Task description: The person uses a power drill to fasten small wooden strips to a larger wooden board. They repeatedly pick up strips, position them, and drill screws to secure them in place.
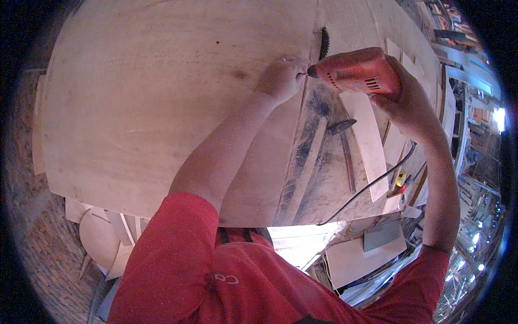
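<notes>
My right hand [396,100] grips a red power drill [357,71] by its rear end. The drill lies sideways, its dark nose pointing left at my left hand [283,77]. That hand is closed, its fingertips bunched right at the nose; whatever they pinch is too small to make out. Both hands are over a broad wooden tabletop [145,119]. Just beyond the drill's nose a dark toothed saw blade [324,43] stands up from a slot.
A dark pointed piece [341,127], a pale wooden strip [367,146] and a yellow tape measure [401,179] lie on the right. A black cable [372,183] crosses to the near edge. Boards [356,259] lean below, and a brick wall [32,237] is at left.
</notes>
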`<state>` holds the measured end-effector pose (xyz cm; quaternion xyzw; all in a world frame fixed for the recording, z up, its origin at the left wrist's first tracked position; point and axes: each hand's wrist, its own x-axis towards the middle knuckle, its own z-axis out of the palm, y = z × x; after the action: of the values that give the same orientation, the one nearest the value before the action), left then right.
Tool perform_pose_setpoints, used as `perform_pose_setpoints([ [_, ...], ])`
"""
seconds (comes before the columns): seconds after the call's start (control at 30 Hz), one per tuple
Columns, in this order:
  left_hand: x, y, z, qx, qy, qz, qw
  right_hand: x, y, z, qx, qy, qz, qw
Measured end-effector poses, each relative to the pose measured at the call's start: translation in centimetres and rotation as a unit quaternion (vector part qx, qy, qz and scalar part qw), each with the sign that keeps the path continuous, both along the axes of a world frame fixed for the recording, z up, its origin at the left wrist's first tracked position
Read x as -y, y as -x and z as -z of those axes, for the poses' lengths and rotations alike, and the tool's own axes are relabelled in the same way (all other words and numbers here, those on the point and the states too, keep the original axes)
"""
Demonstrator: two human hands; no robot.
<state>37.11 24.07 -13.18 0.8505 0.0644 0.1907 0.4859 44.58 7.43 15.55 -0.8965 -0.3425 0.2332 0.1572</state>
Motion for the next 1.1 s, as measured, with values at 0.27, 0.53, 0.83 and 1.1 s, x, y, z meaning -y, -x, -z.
perform_pose_setpoints([
  [0.27,-0.4,0.0,-0.2,0.047,-0.002,0.003,0.999,-0.5,0.5,-0.4,-0.004,-0.003,0.023,1.000],
  [0.53,-0.4,0.5,-1.4,0.010,0.018,0.030,0.999,0.6,0.1,0.3,-0.027,-0.027,0.041,0.998],
  [0.83,-0.8,0.4,0.1,0.079,0.102,-0.040,0.991,0.3,-0.3,0.2,0.004,0.011,0.032,0.999],
  [1.1,-0.8,0.0,1.6,0.117,0.086,-0.075,0.987,-2.5,-0.6,-1.4,-0.036,0.056,0.023,0.998],
])
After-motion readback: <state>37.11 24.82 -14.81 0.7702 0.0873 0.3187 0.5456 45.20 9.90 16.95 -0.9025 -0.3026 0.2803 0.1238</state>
